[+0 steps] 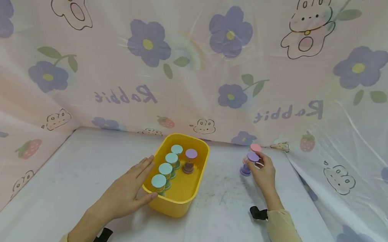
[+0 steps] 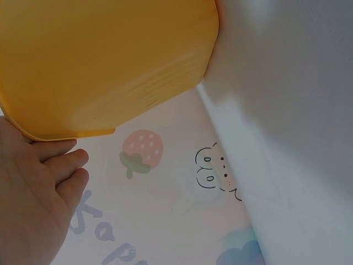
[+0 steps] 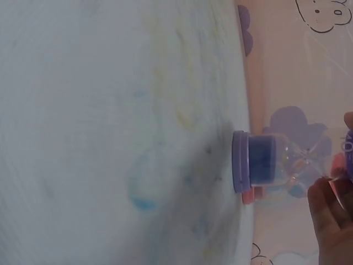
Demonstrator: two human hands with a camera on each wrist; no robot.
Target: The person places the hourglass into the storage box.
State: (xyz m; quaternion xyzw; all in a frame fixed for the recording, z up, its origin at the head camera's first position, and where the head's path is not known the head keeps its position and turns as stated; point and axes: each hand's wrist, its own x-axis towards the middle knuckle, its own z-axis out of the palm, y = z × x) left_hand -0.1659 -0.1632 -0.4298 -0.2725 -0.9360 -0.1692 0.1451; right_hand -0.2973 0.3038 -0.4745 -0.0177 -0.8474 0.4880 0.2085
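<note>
A yellow plastic bin (image 1: 176, 208) stands mid-table, holding several hourglasses with light blue caps (image 1: 165, 169) in a row along its left side and one purple-capped hourglass (image 1: 189, 161) at the right. My left hand (image 1: 123, 190) lies against the bin's left rim, fingers straight; the left wrist view shows its fingers (image 2: 66, 165) touching the rim from outside. At the table's right, my right hand (image 1: 263, 175) pinches the top of a purple hourglass (image 3: 262, 160) with dark sand at its bottom. Behind it is a pink-capped hourglass (image 1: 255, 147), mostly hidden.
The white table (image 1: 219, 223) has faint coloured smudges right of the bin. A printed curtain (image 1: 190, 78) with flowers and rabbits rises behind the table and along both sides. Each wrist wears a black camera mount (image 1: 258, 213).
</note>
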